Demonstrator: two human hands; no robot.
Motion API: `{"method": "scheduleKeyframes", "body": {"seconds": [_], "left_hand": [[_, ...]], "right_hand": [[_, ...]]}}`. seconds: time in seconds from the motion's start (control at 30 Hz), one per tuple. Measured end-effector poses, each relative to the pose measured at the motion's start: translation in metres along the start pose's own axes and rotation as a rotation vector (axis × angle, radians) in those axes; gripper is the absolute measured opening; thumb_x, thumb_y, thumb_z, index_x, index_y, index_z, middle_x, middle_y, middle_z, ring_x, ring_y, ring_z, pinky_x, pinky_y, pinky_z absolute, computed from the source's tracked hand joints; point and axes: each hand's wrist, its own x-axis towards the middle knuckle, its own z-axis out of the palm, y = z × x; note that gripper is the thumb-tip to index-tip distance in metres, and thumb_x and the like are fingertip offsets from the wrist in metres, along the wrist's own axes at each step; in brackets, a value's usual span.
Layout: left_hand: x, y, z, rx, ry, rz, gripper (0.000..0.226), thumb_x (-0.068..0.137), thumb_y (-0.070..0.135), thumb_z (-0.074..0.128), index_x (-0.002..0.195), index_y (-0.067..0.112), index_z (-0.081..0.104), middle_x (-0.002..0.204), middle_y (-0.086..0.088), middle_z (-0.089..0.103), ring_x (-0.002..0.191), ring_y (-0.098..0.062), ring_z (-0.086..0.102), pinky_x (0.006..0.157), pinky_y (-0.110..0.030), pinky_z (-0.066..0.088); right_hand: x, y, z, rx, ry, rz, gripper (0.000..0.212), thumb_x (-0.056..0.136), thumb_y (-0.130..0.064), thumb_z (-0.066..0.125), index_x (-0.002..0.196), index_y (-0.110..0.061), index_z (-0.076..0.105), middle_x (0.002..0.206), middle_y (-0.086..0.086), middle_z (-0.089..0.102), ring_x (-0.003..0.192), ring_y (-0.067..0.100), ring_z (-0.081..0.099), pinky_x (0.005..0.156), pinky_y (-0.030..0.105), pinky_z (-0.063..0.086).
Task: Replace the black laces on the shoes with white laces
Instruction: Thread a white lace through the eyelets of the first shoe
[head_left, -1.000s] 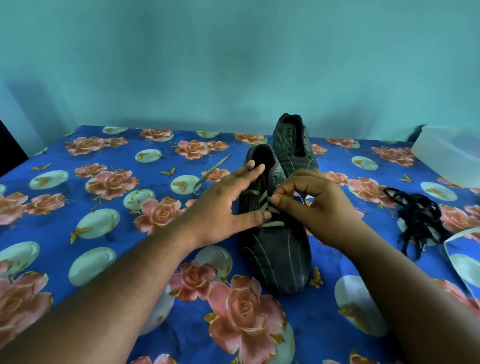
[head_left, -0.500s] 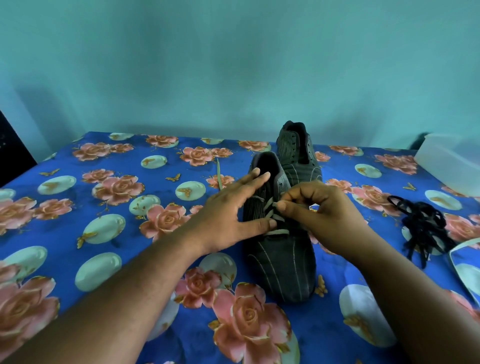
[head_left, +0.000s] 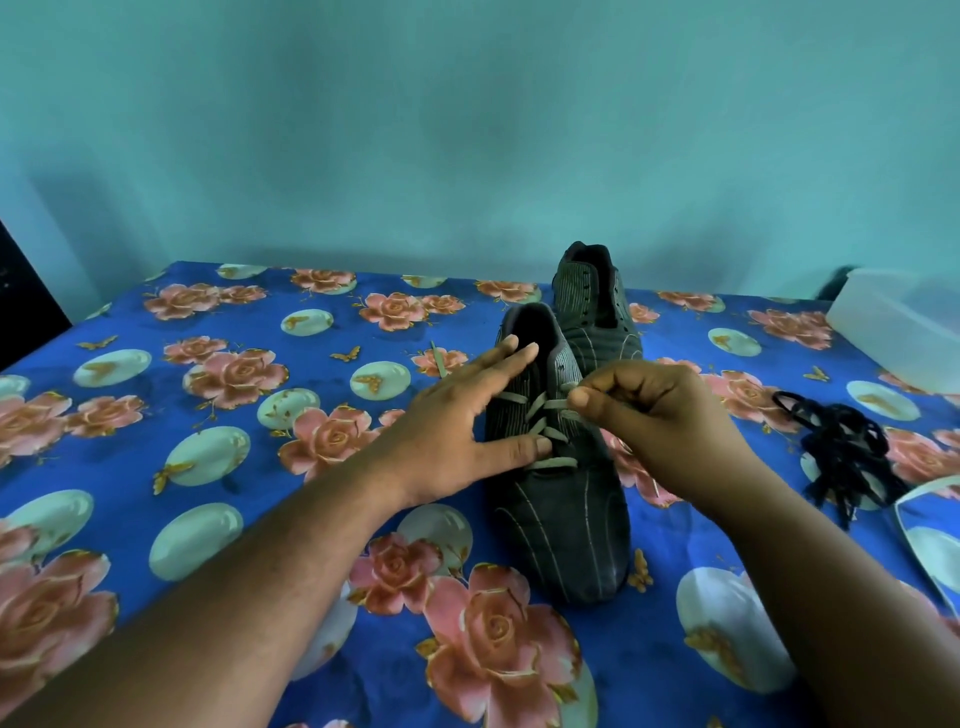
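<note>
**While Threading White Through Dark Striped Fabric**

While flat on the blue rose-printed cloth (head_left: 156, 410), stands toe-forward: dark grey pinstriped fabric shoe (head_left: 566, 525), rounded at the toe, ribbed with thin pale seams. Crossed over its tongue in flat, woven bands: white lace (head_left: 540, 423), laddered through several eyelets. Pressed against the shoe's left flank with straight, spread fingers and thumb near the lowest lace bar: left hand (head_left: 457, 431), gripping nothing. Curled tight just right of the eyelets, pinching the lace's free end between thumb and forefinger: right hand (head_left: 660, 415). Behind, touching or nearly so, unlaced with bare eyelets: second matching dark shoe (head_left: 592, 306). Heaped well to the right, soft and tangled: removed black laces (head_left: 836, 447). Beyond, at the far right edge: translucent plastic box (head_left: 893, 327).
</note>
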Motion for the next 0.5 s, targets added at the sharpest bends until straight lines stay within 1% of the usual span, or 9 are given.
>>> {"method": "scheduleKeyframes", "body": {"seconds": [0.07, 0.13, 0.2, 0.23, 0.3, 0.37, 0.4, 0.43, 0.5], "left_hand": [[0.0, 0.001, 0.0, 0.006, 0.001, -0.006, 0.093, 0.071, 0.083, 0.058, 0.151, 0.063, 0.016, 0.163, 0.037, 0.007, 0.152, 0.006, 0.002, 0.127, -0.053, 0.016], [0.001, 0.0, 0.0, 0.007, 0.0, -0.009, 0.093, 0.071, 0.084, 0.058, 0.151, 0.064, 0.016, 0.163, 0.037, 0.008, 0.154, 0.002, 0.004, 0.126, -0.054, 0.016], [0.001, 0.0, -0.001, 0.0, -0.001, -0.012, 0.093, 0.071, 0.083, 0.059, 0.152, 0.062, 0.017, 0.163, 0.036, 0.008, 0.154, 0.002, 0.005, 0.127, -0.052, 0.017], [0.0, 0.0, -0.001, -0.002, -0.001, -0.011, 0.094, 0.071, 0.082, 0.059, 0.153, 0.061, 0.018, 0.163, 0.035, 0.009, 0.154, 0.002, 0.005, 0.127, -0.051, 0.018], [0.0, 0.0, -0.001, -0.004, -0.001, -0.004, 0.094, 0.073, 0.08, 0.061, 0.154, 0.058, 0.018, 0.164, 0.034, 0.009, 0.153, 0.003, 0.005, 0.127, -0.05, 0.019], [-0.001, 0.001, -0.001, -0.001, -0.006, -0.004, 0.094, 0.076, 0.079, 0.064, 0.155, 0.057, 0.018, 0.165, 0.033, 0.008, 0.154, 0.003, 0.004, 0.127, -0.05, 0.018], [0.0, 0.001, -0.001, -0.001, -0.008, -0.009, 0.094, 0.077, 0.078, 0.064, 0.155, 0.056, 0.018, 0.164, 0.033, 0.008, 0.154, 0.002, 0.003, 0.127, -0.05, 0.017], [-0.001, 0.002, -0.001, -0.001, -0.009, -0.013, 0.093, 0.076, 0.077, 0.064, 0.155, 0.056, 0.018, 0.164, 0.033, 0.009, 0.154, 0.001, 0.003, 0.127, -0.05, 0.017], [-0.001, 0.002, -0.001, -0.002, -0.004, -0.012, 0.093, 0.075, 0.075, 0.064, 0.155, 0.056, 0.019, 0.164, 0.033, 0.009, 0.154, 0.001, 0.005, 0.127, -0.048, 0.018]], "right_hand": [[0.0, 0.002, -0.003, 0.279, 0.002, 0.015, 0.021, 0.09, -0.036, 0.071, 0.081, -0.018, 0.067, 0.049, 0.007, 0.039, 0.04, 0.018, 0.035, 0.039, 0.045, 0.034], [0.003, 0.001, -0.006, 0.642, 0.062, -0.007, 0.023, 0.093, -0.028, 0.072, 0.075, -0.017, 0.062, 0.053, -0.002, 0.031, 0.047, 0.016, 0.027, 0.049, 0.037, 0.028], [0.006, 0.0, -0.008, 0.806, 0.177, 0.009, 0.021, 0.091, -0.018, 0.057, 0.07, -0.019, 0.055, 0.058, -0.002, 0.022, 0.054, 0.017, 0.02, 0.062, 0.035, 0.019], [0.008, 0.002, -0.01, 0.703, 0.234, 0.022, 0.019, 0.089, -0.017, 0.052, 0.07, -0.018, 0.052, 0.058, -0.001, 0.024, 0.055, 0.017, 0.021, 0.061, 0.032, 0.02], [0.01, 0.013, -0.01, 0.193, 0.281, -0.007, 0.018, 0.093, -0.018, 0.055, 0.075, -0.016, 0.052, 0.06, -0.004, 0.041, 0.055, 0.012, 0.034, 0.055, 0.024, 0.03], [0.01, 0.021, -0.004, -0.198, 0.268, -0.082, 0.008, 0.095, -0.024, 0.061, 0.088, -0.023, 0.059, 0.075, -0.012, 0.055, 0.068, 0.003, 0.048, 0.063, 0.016, 0.037], [0.009, 0.02, -0.001, -0.293, 0.248, -0.136, 0.006, 0.095, -0.032, 0.062, 0.094, -0.026, 0.061, 0.085, -0.014, 0.057, 0.079, 0.002, 0.053, 0.07, 0.014, 0.038], [0.009, 0.02, 0.002, -0.349, 0.207, -0.197, 0.016, 0.094, -0.043, 0.061, 0.098, -0.028, 0.063, 0.091, -0.014, 0.058, 0.089, 0.003, 0.054, 0.077, 0.016, 0.039], [0.01, 0.02, 0.006, -0.427, 0.138, -0.276, 0.03, 0.092, -0.056, 0.058, 0.097, -0.028, 0.066, 0.094, -0.011, 0.059, 0.096, 0.012, 0.054, 0.083, 0.025, 0.041]]}}
